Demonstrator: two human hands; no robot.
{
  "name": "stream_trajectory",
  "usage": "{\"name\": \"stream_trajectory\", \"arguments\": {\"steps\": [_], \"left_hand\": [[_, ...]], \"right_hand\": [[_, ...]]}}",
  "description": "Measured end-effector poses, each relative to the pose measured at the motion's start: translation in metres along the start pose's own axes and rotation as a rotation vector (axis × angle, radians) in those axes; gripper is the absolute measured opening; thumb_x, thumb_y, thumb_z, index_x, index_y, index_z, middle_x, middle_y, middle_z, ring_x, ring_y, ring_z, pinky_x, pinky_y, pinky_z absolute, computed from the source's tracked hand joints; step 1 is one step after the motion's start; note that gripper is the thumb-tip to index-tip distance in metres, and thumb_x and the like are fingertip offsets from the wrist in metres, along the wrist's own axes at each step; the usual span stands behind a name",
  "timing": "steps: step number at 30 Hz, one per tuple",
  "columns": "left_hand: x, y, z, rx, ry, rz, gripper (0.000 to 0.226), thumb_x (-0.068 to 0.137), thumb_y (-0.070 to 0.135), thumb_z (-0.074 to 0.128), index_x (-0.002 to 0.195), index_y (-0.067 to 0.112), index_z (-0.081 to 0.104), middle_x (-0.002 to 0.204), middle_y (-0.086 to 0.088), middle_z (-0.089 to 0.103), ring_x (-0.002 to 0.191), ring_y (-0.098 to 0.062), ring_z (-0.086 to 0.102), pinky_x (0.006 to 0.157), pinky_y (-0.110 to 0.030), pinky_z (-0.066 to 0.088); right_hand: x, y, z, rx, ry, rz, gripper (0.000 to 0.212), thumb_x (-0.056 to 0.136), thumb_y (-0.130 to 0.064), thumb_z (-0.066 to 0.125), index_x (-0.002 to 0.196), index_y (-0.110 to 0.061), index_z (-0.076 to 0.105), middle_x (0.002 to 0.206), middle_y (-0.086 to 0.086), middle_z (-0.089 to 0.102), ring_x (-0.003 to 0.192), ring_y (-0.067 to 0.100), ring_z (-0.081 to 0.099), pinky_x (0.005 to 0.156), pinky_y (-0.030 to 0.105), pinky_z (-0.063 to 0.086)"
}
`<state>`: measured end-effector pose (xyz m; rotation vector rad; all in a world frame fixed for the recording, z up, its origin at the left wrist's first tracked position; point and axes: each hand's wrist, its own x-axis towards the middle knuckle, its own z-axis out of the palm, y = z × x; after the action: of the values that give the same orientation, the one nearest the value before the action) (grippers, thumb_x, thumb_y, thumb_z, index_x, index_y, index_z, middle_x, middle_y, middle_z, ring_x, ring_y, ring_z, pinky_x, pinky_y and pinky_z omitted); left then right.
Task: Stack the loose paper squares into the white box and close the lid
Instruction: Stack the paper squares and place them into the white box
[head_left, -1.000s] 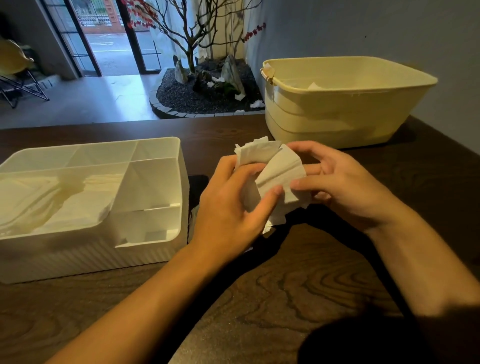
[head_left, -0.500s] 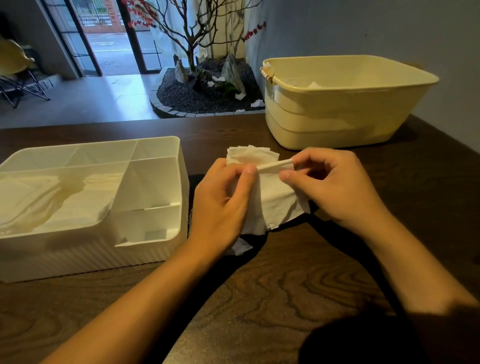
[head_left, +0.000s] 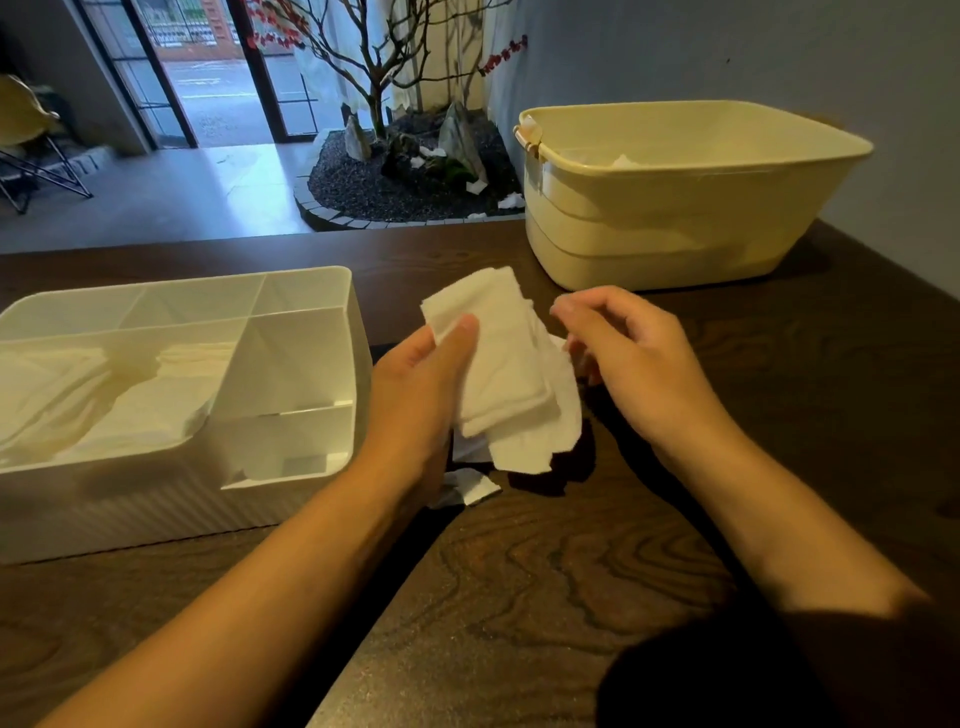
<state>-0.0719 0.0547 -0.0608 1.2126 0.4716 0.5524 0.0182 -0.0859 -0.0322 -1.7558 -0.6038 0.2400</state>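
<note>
Box left of the hands, tub beyond the right one

The left hand (head_left: 415, 395) held the paper squares (head_left: 511, 374) above the table (head_left: 545, 571), with the right hand (head_left: 631, 364) just beside them. The box (head_left: 291, 364) sat left of the left hand; the tub (head_left: 675, 208) stood behind the right hand.

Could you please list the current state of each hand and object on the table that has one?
left hand: grips the paper stack, thumb on top
right hand: fingers loosely curled, off the stack; whether it touches paper is unclear
paper stack: held above the table, uneven
white box: open, paper already in its large compartment
paper scrap: lying loose on the table
yellow tub: uncovered, some white paper inside
</note>
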Motion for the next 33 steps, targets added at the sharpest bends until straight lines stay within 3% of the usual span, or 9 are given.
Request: {"name": "stream_trajectory", "arguments": {"steps": [2,5,7,10,15,20,24,27,33], "left_hand": [[0.005,0.001,0.0,-0.12,0.047,-0.092,0.031,0.101,0.027,0.056,0.125,0.012,0.067,0.112,-0.012,0.075,0.104,-0.032,0.072,0.076,-0.04,0.061],[0.005,0.001,0.0,-0.157,0.106,-0.137,0.031,0.101,0.031,0.055,0.126,0.016,0.065,0.111,-0.011,0.075,0.101,-0.031,0.073,0.074,-0.045,0.062],[0.005,0.001,-0.001,-0.155,0.123,-0.154,0.029,0.101,0.032,0.056,0.124,0.019,0.066,0.109,-0.011,0.076,0.097,-0.031,0.074,0.074,-0.048,0.062],[0.005,0.0,-0.001,-0.175,0.144,-0.152,0.019,0.101,0.029,0.057,0.114,0.023,0.068,0.101,-0.006,0.077,0.087,-0.025,0.075,0.066,-0.045,0.062],[0.007,-0.006,-0.003,-0.157,0.202,-0.083,0.017,0.099,0.019,0.062,0.113,0.021,0.07,0.1,-0.003,0.078,0.088,-0.021,0.075,0.062,-0.033,0.06],[0.009,-0.011,-0.005,-0.114,0.221,-0.048,0.025,0.095,0.017,0.068,0.12,0.02,0.066,0.113,-0.004,0.075,0.103,-0.026,0.072,0.088,-0.05,0.059],[0.011,-0.012,-0.007,-0.073,0.27,-0.051,0.028,0.091,0.019,0.072,0.118,0.024,0.063,0.113,-0.001,0.073,0.104,-0.025,0.071,0.091,-0.054,0.057],[0.012,-0.013,-0.007,-0.051,0.276,-0.034,0.039,0.091,0.018,0.073,0.127,0.024,0.059,0.115,-0.003,0.071,0.105,-0.027,0.07,0.09,-0.057,0.057],[0.004,-0.013,-0.006,0.314,0.167,0.214,0.069,0.094,0.01,0.067,0.148,0.032,0.031,0.112,0.007,0.066,0.097,-0.006,0.069,0.092,-0.038,0.058]], "right_hand": [[0.001,-0.001,-0.005,-0.036,-0.186,0.093,0.021,0.089,-0.04,0.067,0.107,-0.03,0.065,0.092,0.0,0.07,0.078,0.007,0.063,0.067,0.023,0.048],[0.001,-0.003,-0.008,-0.053,-0.419,0.18,0.022,0.086,-0.025,0.073,0.106,-0.018,0.069,0.085,0.006,0.074,0.072,0.012,0.066,0.063,0.024,0.051],[-0.001,-0.002,-0.006,-0.045,-0.415,0.185,0.007,0.089,-0.012,0.069,0.09,-0.006,0.071,0.073,0.009,0.071,0.064,0.014,0.066,0.058,0.024,0.05],[-0.002,-0.001,-0.003,-0.004,-0.416,0.232,0.021,0.092,-0.01,0.065,0.087,0.011,0.067,0.079,0.027,0.069,0.065,0.024,0.068,0.056,0.027,0.052],[-0.003,-0.011,-0.012,-0.05,-0.321,0.204,0.029,0.093,-0.022,0.066,0.069,-0.006,0.065,0.057,0.009,0.067,0.056,0.02,0.066,0.051,0.023,0.051],[-0.006,-0.011,-0.005,-0.06,-0.355,0.147,0.05,0.077,-0.041,0.075,0.093,0.006,0.065,0.074,0.014,0.071,0.058,0.025,0.069,0.053,0.031,0.055],[-0.009,-0.007,-0.003,-0.137,-0.356,0.077,0.02,0.086,-0.014,0.075,0.103,-0.006,0.07,0.086,0.011,0.076,0.071,0.036,0.073,0.065,0.049,0.061],[-0.002,-0.012,-0.017,0.056,-0.258,0.082,0.017,0.088,-0.006,0.07,0.104,-0.012,0.07,0.089,0.01,0.077,0.067,0.034,0.069,0.055,0.034,0.059],[0.002,-0.017,-0.028,0.4,-0.235,0.106,0.015,0.087,-0.016,0.063,0.094,-0.004,0.07,0.074,0.008,0.07,0.051,0.02,0.058,0.046,0.024,0.049]]}}
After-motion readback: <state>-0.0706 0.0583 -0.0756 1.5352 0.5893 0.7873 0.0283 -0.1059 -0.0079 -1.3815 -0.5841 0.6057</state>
